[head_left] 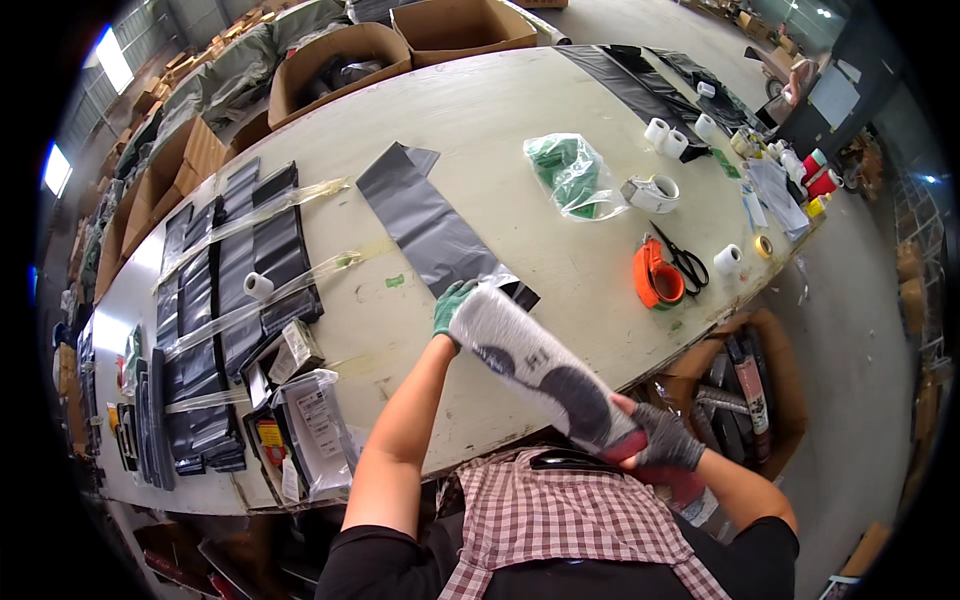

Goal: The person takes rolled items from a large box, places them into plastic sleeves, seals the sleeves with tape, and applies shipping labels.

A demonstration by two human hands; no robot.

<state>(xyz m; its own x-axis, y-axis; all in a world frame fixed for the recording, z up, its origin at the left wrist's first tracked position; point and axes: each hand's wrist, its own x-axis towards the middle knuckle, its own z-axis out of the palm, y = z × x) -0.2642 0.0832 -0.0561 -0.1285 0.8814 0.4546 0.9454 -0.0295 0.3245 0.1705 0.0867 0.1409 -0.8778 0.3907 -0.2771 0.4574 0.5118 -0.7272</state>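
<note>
A long plastic-wrapped roll (560, 378), pale grey with a dark pattern and a red end, is held slantwise over the table's near edge. My left hand (452, 312), in a green glove, grips its far end, with some fingers hidden behind the roll. Around the near, red end closes my right hand (668, 438), in a dark grey fingertipless glove. Just beyond the roll's far end a flat grey plastic bag (430, 230) lies on the table, its far corner folded over.
Taped stacks of grey bags (235, 270) cover the table's left. On the right lie an orange tape roll (655, 275), black scissors (685, 262), a clear bag of green pieces (570, 175) and white rolls (728, 260). A carton of wrapped rolls (785, 400) stands below the right edge.
</note>
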